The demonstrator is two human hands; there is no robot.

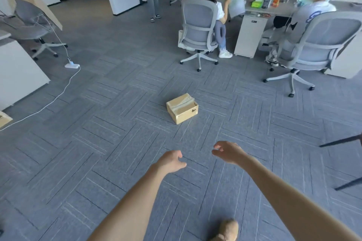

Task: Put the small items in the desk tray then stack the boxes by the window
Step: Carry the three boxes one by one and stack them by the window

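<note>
Reaching forward over the grey carpet floor (98,143), a person stretches both bare arms toward a small cardboard box (182,108) that sits alone in the middle of an office aisle. The left hand (172,162) hangs with its fingers loosely curled and holds nothing; the right hand (227,151) is likewise empty, fingers relaxed and bent. Both hover above the floor on the near side of the box, well apart from it.

The box rests flat on the carpet, a corner turned toward the camera, its top flaps sealed with a strip of clear tape. It looks light and stiff enough to lift by squeezing 2 opposite side walls, 1 palm on each; the taped lid is probably slick, so the bare cardboard sides seem the surer place to take hold. No window and no desk tray can be made out from here.

On the far right, 2 seated people in headsets work at a cluttered counter (278,9) in grey office chairs (197,25). A third person stands further back. On the left a white power strip (72,65) trails its cable across the floor near another chair.
</note>
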